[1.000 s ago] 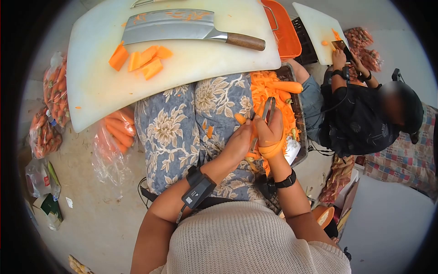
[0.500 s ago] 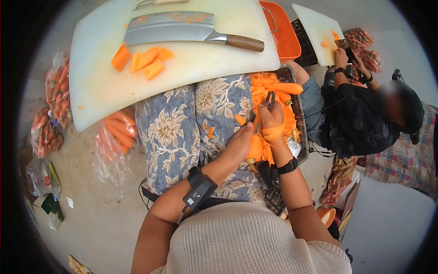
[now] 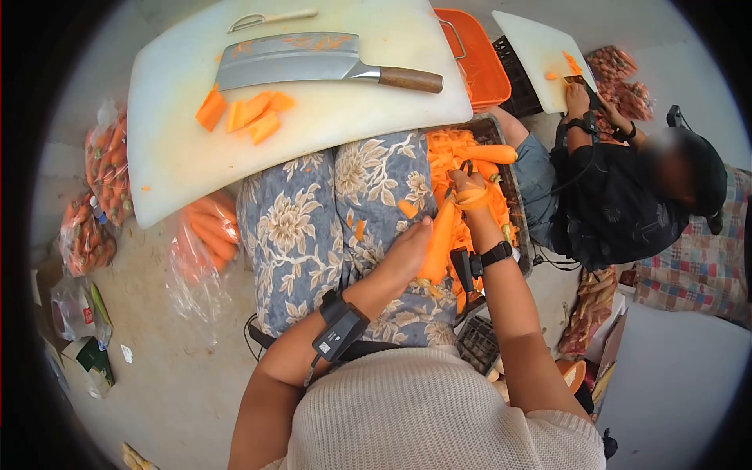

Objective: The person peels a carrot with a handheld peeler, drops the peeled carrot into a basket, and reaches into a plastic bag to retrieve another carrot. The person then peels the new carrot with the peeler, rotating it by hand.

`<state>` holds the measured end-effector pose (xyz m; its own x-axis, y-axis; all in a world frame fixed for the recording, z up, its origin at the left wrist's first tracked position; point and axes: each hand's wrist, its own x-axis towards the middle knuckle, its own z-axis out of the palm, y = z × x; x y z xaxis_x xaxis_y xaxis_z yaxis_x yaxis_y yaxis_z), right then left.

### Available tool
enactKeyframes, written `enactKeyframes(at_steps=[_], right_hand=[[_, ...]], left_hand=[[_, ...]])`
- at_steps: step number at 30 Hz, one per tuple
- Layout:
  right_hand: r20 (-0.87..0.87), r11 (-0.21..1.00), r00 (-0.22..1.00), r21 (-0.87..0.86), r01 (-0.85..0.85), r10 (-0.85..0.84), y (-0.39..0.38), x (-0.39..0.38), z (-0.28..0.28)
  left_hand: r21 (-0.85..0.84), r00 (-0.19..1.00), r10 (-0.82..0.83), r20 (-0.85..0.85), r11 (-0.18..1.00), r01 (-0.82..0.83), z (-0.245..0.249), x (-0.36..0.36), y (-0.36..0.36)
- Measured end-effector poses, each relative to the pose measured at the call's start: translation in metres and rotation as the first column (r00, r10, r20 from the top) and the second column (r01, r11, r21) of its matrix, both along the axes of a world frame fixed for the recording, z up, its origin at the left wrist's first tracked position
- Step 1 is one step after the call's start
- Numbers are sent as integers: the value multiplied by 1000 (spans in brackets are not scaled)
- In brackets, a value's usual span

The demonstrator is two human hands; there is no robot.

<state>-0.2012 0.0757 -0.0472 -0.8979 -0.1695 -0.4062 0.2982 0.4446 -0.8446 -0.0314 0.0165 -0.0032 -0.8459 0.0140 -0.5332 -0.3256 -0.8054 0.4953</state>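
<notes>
My left hand [image 3: 407, 249] is closed around the thick lower end of a peeled-looking orange carrot [image 3: 439, 244], tilted over my lap. My right hand [image 3: 470, 190] grips a dark peeler [image 3: 468, 166] beside the carrot's upper end, its blade mostly hidden. An orange peel strip [image 3: 473, 200] lies across the back of that hand. Beneath it, a dark crate [image 3: 517, 205] holds orange peelings and whole carrots, one carrot [image 3: 489, 153] resting on top. Small carrot bits [image 3: 406, 208] lie on the flowered cloth [image 3: 294, 223] over my legs.
Ahead, a white cutting board [image 3: 172, 157] carries a cleaver [image 3: 290, 63], carrot chunks [image 3: 254, 111] and another peeler [image 3: 270, 19]. An orange bin [image 3: 492, 74] stands beyond. Carrot bags [image 3: 207, 235] lie left. At right, another person [image 3: 619, 196] works with a knife at a second board [image 3: 540, 51].
My right hand has shifted slightly along the carrot, turning at the wrist, and more of the carrot's length now shows. My left hand keeps its hold. The whole view has shifted slightly.
</notes>
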Motion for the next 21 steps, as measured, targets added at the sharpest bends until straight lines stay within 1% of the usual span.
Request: enactKeyframes(at_steps=[2, 3, 5, 6, 8, 9, 11, 12, 13, 15, 16, 18, 19, 20, 21], right_hand=[[179, 1000, 984, -18, 17, -13, 5, 0, -1], [176, 1000, 984, -22, 16, -12, 6, -1, -3], [241, 997, 969, -35, 64, -54, 8, -2, -8], [237, 997, 970, -40, 70, -58, 11, -4, -10], [259, 991, 965, -115, 74, -42, 17, -13, -9], [254, 990, 966, -121, 77, -44, 23, -19, -9], [265, 992, 960, -51, 112, -95, 32, -29, -10], [215, 971, 956, -94, 222, -198, 25, -16, 4], [215, 970, 957, -96, 221, -197, 26, -11, 11], [160, 971, 980, -188, 146, -117, 30, -1, 23], [160, 971, 980, -186, 150, -121, 31, 11, 32], [-25, 968, 998, -248, 48, -56, 26, 41, 46], [-25, 967, 998, -250, 51, -60, 28, 54, 49], [-201, 967, 979, -239, -93, 44, 30, 67, 52], [-369, 951, 918, -202, -233, 146, 30, 78, 54]], left_hand=[[-7, 1000, -13, -5, 1000, 13, -3, 1, 1], [-8, 1000, -24, -8, 1000, 24, -3, 1, 0], [-6, 999, -39, -3, 999, 39, -2, 0, -1], [2, 999, -54, 6, 999, 54, -1, 1, -2], [-2, 997, -76, -19, 997, 76, -1, 3, -3], [-3, 995, -92, -41, 996, 92, -1, 4, -5], [3, 996, -76, -39, 997, 76, -2, 6, -4], [17, 998, -56, -33, 998, 57, -3, 7, -4], [15, 998, -56, -33, 998, 56, -2, 7, -5], [67, 996, -15, -89, 997, 21, 0, 6, -5], [69, 996, -19, -89, 997, 25, 0, 6, -3], [88, 997, 19, -80, 996, -12, 3, 5, -1], [85, 997, 16, -80, 996, -9, 2, 4, 0], [100, 996, 52, -69, 994, -44, 1, 4, 2], [115, 994, 89, -58, 990, -82, -1, 4, 4]])
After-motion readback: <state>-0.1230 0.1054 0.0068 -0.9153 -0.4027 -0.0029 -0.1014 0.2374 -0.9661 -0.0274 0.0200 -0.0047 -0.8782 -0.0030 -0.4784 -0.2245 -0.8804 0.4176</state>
